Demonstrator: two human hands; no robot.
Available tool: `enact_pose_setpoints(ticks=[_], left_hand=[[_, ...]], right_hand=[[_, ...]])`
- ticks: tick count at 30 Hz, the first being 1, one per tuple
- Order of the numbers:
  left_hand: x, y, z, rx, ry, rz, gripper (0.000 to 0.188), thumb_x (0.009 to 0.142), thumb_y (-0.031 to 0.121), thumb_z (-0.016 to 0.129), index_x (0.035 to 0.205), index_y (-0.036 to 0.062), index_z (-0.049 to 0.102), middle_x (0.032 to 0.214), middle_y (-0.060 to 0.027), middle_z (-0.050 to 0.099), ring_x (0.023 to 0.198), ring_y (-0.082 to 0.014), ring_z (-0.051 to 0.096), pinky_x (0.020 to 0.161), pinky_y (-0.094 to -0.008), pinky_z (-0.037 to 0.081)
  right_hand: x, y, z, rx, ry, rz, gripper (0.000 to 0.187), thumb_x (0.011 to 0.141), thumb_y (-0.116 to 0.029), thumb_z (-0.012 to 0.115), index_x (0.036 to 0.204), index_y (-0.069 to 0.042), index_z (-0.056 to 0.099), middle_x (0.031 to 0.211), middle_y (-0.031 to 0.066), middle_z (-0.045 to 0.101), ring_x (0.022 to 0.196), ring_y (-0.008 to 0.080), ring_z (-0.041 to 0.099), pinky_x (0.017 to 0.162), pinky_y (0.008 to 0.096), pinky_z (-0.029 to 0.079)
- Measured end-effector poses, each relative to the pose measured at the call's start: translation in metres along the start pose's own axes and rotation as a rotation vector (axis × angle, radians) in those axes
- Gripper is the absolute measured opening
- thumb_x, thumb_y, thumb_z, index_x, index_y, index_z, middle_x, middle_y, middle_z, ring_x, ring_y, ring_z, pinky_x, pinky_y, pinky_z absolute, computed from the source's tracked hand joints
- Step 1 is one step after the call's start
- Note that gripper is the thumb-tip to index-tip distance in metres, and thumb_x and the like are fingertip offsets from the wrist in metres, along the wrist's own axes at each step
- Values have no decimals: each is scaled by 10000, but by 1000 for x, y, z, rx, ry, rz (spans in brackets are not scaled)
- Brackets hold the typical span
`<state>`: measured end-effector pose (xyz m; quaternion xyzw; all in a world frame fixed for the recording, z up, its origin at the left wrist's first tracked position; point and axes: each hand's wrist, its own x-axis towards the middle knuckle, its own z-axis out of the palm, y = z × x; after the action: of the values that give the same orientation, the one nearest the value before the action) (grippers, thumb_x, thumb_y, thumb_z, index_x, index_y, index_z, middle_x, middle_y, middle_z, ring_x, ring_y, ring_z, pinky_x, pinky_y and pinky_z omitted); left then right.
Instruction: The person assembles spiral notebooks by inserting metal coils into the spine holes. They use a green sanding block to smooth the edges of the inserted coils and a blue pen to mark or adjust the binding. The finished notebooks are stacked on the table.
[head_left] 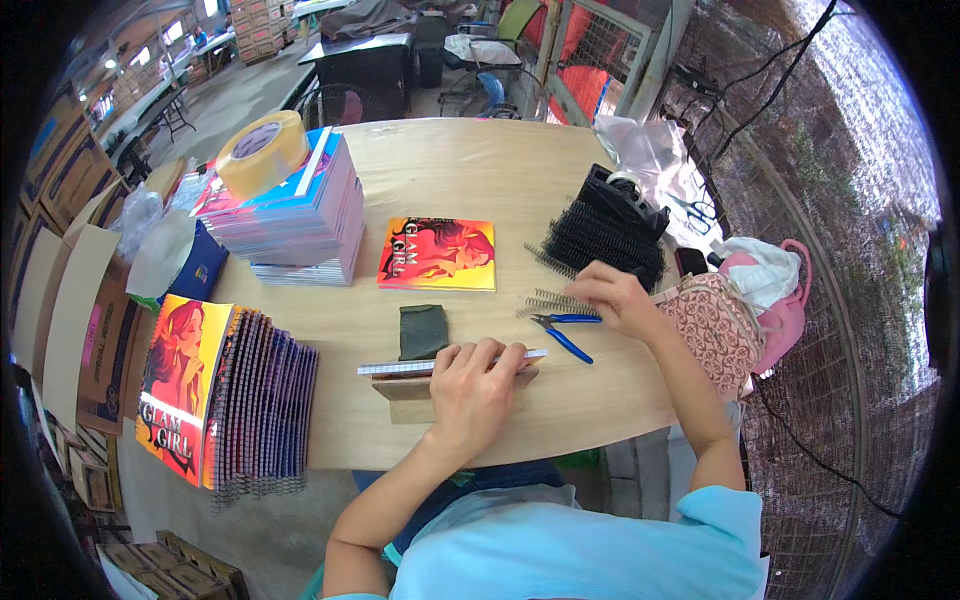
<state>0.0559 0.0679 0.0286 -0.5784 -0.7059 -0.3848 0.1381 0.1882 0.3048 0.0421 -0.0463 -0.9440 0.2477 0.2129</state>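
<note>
My left hand (472, 388) is closed over a thin book (400, 369) that stands on edge against a small wooden block (405, 408); its pale, punched-looking edge faces up. To the right, my right hand (618, 303) has its fingertips pinched at the end of a dark spiral binding coil (552, 300). Just below those fingers lie blue-handled cutters (568, 340), their jaws pointing left. Beyond the left hand sits a dark square pad (423, 332). Farther back, a red and yellow illustrated book (437, 254) lies flat.
Spiral-bound books (265, 400) stand in a row at the left. Behind them, a tall stack of books (300, 215) carries a tape roll (263, 152). A heap of black coils (605, 235) lies at right, near a patterned pouch (708, 330), scissors (702, 212) and clear plastic (645, 150). Cardboard boxes (70, 330) flank the table (450, 160).
</note>
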Motion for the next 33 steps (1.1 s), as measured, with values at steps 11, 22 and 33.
enact_pose_setpoints(ticks=[11, 22, 33], left_hand=[[6, 0, 3, 11, 28, -1, 75, 815, 154, 692, 879, 145, 654, 748, -6, 571, 709, -199, 555, 701, -370, 342], [4, 2, 3, 25, 50, -7, 94, 811, 148, 697, 891, 132, 650, 791, -16, 580, 740, -203, 574, 734, -371, 368], [-1, -5, 0, -73, 44, 63, 146, 782, 110, 713, 917, 112, 656, 804, -29, 590, 742, -216, 593, 697, -359, 422]], right_hand=[[-9, -32, 23, 333, 67, -38, 175, 781, -21, 705, 956, -18, 714, 851, 94, 678, 801, 217, 644, 713, 307, 500], [-13, -39, 29, 309, -98, -10, 148, 876, -113, 635, 992, -22, 649, 843, 103, 633, 785, 227, 632, 683, 330, 486], [-2, -73, 29, 93, -96, -108, 253, 842, -188, 680, 1040, -42, 619, 989, 116, 601, 857, 312, 611, 699, 391, 483]])
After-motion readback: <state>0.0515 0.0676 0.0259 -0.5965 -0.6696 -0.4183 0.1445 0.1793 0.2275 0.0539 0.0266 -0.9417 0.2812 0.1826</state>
